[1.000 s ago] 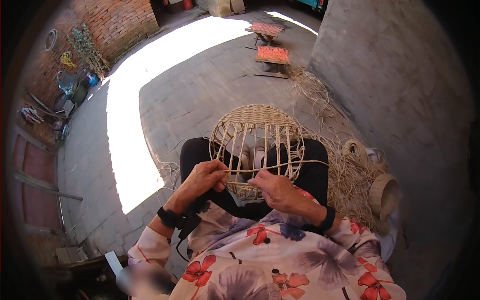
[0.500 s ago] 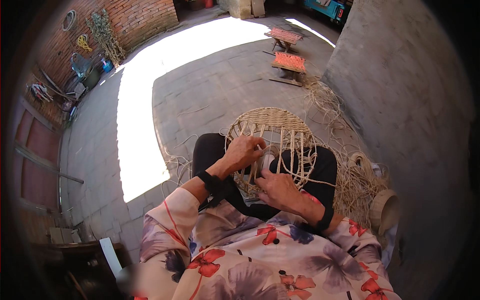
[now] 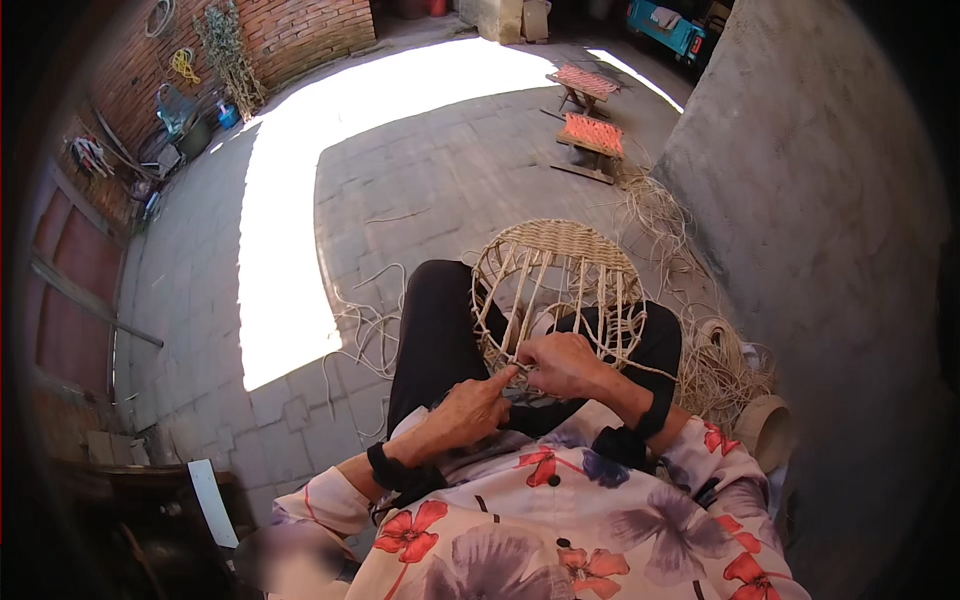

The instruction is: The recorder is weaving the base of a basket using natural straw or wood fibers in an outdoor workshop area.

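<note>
A round, half-woven straw-cord basket (image 3: 565,237) rests across my knees. Its far part is tightly woven, while bare cords span the open middle and the sides. My right hand (image 3: 562,364) is closed at the near rim, its fingertips pinching a straw cord there. My left hand (image 3: 464,412) comes in from the lower left, its index finger stretched to the same spot and touching the rim beside the right fingertips. Its other fingers are curled, and whatever they hold is hidden. A loose cord end (image 3: 650,369) sticks out from the basket's right side.
A heap of loose straw cord (image 3: 715,355) lies right of my leg, beside a tan woven container (image 3: 764,432). More cord (image 3: 368,320) is strewn on the paving to my left. Two low stools with red woven seats (image 3: 592,132) stand ahead, near the grey wall (image 3: 810,200).
My left hand has left the basket's inner cords and moved down toward me to the near rim. My right hand has shifted slightly up, closing at the rim. The view has tilted slightly.
</note>
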The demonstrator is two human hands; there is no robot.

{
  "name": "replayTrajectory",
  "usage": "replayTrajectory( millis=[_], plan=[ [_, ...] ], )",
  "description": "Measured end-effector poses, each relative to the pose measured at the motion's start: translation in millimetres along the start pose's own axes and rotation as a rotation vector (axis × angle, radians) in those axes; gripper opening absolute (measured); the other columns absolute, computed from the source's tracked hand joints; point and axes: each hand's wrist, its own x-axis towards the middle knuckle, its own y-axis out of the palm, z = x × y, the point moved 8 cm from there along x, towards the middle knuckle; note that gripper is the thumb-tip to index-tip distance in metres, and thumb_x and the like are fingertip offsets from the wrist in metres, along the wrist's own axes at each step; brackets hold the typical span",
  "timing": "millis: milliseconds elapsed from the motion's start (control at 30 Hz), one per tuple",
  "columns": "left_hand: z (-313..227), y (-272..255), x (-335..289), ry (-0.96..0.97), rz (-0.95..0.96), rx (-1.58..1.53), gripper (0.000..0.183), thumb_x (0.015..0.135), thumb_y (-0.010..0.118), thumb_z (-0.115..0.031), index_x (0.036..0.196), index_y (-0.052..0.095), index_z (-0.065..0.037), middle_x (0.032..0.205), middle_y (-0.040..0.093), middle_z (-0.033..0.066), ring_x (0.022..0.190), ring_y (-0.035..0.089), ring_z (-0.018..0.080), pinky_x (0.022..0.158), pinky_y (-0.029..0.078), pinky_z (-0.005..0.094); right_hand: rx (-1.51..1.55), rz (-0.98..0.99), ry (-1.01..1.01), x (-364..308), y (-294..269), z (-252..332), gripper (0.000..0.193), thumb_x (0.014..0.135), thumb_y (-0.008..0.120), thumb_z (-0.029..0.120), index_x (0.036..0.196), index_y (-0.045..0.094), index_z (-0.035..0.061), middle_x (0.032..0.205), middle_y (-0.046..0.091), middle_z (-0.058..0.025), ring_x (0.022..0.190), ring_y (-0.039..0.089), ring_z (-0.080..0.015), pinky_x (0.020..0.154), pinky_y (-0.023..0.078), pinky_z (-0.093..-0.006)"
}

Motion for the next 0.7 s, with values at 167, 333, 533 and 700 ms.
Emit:
replayTrajectory(
  millis=[167,333,533,700],
  plan=[
    [0,1,-1,-0.138,0.06,-0.328,0.058,0.092,0.051,-0.011,0.146,0.035,-0.003,0.085,0.071,0.0135,0.064,0.069,0.0245,0.067,0.056,0.0369,0.285,0.003,0.097,-2,-5,-10,0.03,0.071,0.066,0.015,0.099,0.061,0.0069,0.081,0.069,-0.0108,0.083,0.068,-0.0313,0.071,0.051,-0.0422],
    [3,9,4,-0.204,0.093,-0.286,0.042,0.09,0.057,-0.013,0.131,0.051,-0.002,0.085,0.067,0.0115,0.066,0.067,0.0266,0.067,0.056,0.0383,0.397,0.018,0.056,-1,1,-10,0.036,0.073,0.065,0.013,0.107,0.052,0.006,0.082,0.069,-0.0101,0.082,0.069,-0.0299,0.072,0.052,-0.0389],
    [-39,-89,-27,0.26,-0.739,0.437,0.017,0.072,0.074,-0.009,0.07,0.058,-0.004,0.084,0.055,0.0087,0.075,0.057,0.0302,0.065,0.048,0.0407,0.618,-0.278,0.012,-30,-27,-27,0.033,0.079,0.062,0.007,0.112,0.055,0.0022,0.087,0.068,-0.0106,0.07,0.065,-0.0199,0.068,0.052,-0.0323],
    [75,-169,-79,-0.096,-1.118,0.519,0.027,0.073,0.076,-0.011,0.066,0.051,-0.006,0.073,0.054,0.0066,0.065,0.056,0.028,0.06,0.046,0.0419,0.57,-0.651,0.134,-75,-56,-69,0.022,0.083,0.062,0.003,0.106,0.062,0.0011,0.092,0.065,-0.008,0.064,0.058,-0.0106,0.06,0.047,-0.0275]
  ],
)
